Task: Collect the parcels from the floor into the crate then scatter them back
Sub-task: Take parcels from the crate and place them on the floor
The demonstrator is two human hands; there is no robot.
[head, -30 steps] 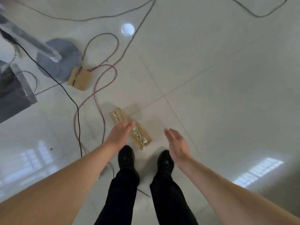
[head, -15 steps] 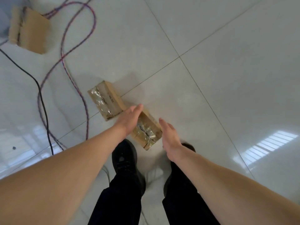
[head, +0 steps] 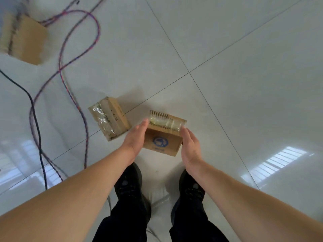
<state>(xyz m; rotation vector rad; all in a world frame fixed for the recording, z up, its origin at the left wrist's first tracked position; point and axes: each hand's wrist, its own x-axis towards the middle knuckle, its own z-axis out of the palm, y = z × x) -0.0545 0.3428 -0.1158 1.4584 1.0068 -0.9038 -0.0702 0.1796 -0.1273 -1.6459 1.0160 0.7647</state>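
A small cardboard parcel (head: 162, 139) with a blue round logo and a taped far edge sits between my two hands, just in front of my shoes. My left hand (head: 135, 137) presses flat against its left side, fingers straight. My right hand (head: 190, 145) presses flat against its right side, fingers also straight. The parcel looks tilted, and I cannot tell whether it still touches the floor. A second taped parcel (head: 109, 117) lies on the tiles just to the left. A third parcel (head: 23, 38), blurred, lies at the far left. No crate is in view.
A red-blue braided cable (head: 61, 67) and a black cable (head: 35, 119) loop across the glossy white tiles on the left, running near the parcels. My black shoes (head: 128, 186) stand at the bottom centre. Bare tiles stretch to the right.
My view has dropped closer to the floor. Both hands have closed in on the nearer parcel, which has turned so that its logo face shows and now sits apart from the second parcel.
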